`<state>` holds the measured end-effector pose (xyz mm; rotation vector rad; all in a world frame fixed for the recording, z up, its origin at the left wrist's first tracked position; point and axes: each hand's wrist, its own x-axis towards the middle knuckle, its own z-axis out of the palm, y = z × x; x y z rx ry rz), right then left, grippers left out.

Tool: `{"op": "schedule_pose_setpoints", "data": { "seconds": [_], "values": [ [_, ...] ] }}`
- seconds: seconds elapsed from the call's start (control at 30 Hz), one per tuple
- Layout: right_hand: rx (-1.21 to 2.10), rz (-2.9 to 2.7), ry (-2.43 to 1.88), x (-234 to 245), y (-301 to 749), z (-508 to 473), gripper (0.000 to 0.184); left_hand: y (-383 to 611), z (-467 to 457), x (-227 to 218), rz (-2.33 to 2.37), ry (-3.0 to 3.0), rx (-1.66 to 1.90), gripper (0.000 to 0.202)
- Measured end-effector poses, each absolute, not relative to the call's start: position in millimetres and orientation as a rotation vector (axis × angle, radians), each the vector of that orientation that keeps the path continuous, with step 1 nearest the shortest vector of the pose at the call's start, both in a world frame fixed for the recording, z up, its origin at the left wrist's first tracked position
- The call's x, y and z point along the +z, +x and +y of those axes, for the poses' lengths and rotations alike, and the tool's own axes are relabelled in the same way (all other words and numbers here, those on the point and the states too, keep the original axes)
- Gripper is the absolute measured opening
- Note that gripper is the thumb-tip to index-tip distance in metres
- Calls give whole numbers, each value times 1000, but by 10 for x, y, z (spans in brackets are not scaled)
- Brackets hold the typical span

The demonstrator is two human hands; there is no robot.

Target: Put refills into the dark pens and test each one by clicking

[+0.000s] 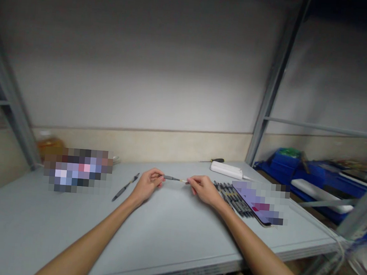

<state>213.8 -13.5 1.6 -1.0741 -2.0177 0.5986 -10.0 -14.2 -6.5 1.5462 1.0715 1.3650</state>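
The left hand (148, 184) and right hand (204, 190) each pinch one end of a pen (174, 178), seemingly part-assembled; a loose pen (125, 187) lies left, a pen row (231, 195) right.

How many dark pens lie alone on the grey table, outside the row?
1: the slim dark pen left of the left hand. Both hands pinch a thin grey pen piece; the right hand may hide others.

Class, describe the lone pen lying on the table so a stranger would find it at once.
Start at the grey table and find the person's left hand near its middle. Just left of that hand lies a dark pen, slanted. Unlike the thin piece both hands hold and the row of pens beside the right hand, it lies alone, untouched.
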Motion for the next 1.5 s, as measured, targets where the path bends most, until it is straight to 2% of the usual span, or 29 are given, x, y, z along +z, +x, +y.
{"op": "schedule_pose_setpoints", "data": {
  "seconds": [0.17, 0.5, 0.63, 0.83, 0.97, 1.13, 1.5],
  "values": [
    [787, -1921, -1031, 8, 2116, -121, 36, -71, -153, -60, 1028, 1506, 1350, 32],
    [1151, -1674, -803, 42, 2105, -112, 35, -81, -112, -81, 1030, 1310, 1414, 37],
    [1127, -1696, -879, 4, 2104, -84, 35, -63, -139, -78, 1011, 1323, 1398, 36],
    [1090, -1772, -1068, 8, 2102, -88, 52, -73, -121, -88, 984, 1332, 1412, 35],
    [985, -1721, -985, 32, 2130, -95, 33, -98, -80, -109, 1011, 1294, 1450, 37],
    [920, -1729, -949, 30, 2148, -82, 24, -109, -75, -108, 1039, 1254, 1451, 37],
    [935, -1716, -947, 19, 2130, -79, 26, -101, -88, -112, 1000, 1218, 1430, 35]
  ]
}}
